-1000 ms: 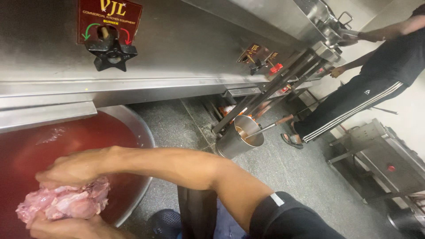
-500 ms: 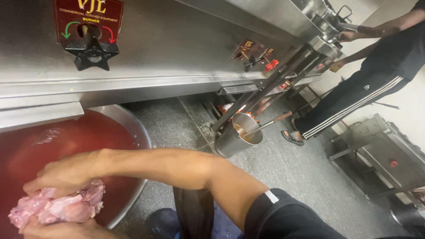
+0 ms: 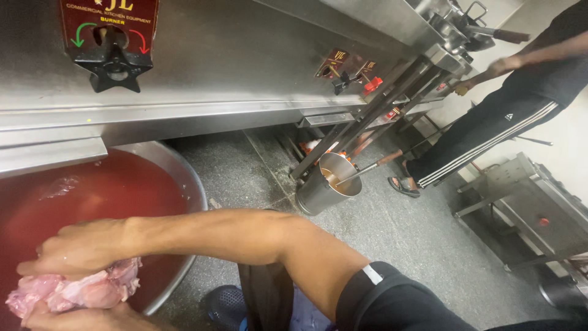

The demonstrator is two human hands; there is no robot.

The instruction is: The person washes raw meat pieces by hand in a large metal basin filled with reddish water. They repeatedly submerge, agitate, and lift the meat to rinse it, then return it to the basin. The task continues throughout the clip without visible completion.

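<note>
Head view: both hands clamp the raw meat [image 3: 73, 291], right hand [image 3: 82, 248] above, left hand [image 3: 86, 319] beneath.

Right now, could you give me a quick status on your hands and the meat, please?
Right hand pressing on top of raw meat. Left hand cupped beneath. Meat held over metal basin of red water. Nothing obstructing.

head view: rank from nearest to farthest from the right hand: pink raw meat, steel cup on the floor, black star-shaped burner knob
1. Pink raw meat: pressed directly under the right hand, over the basin of red water.
2. Black star-shaped burner knob: above, on the steel panel.
3. Steel cup on the floor: far off to the right.
</note>
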